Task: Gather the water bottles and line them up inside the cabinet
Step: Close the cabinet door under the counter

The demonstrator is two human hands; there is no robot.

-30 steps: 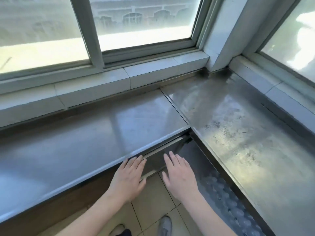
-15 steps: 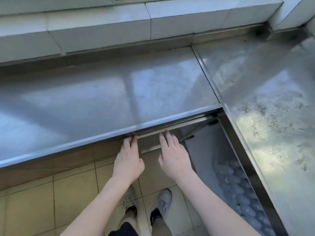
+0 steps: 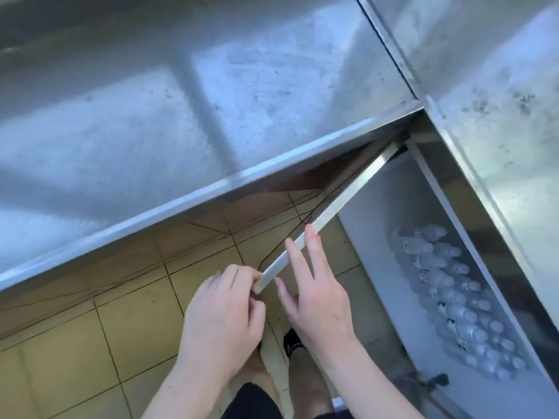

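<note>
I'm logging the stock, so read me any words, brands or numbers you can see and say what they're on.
Nothing here can be read.
water bottles: small dark marks on their labels, too blurred to read.
cabinet door, steel countertop and floor tiles: no text visible.

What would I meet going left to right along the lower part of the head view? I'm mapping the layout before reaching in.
Tiled floor → left hand, gripping the end of the cabinet door's top edge → right hand, fingers straight against that edge → water bottles inside the cabinet → steel counter.
</note>
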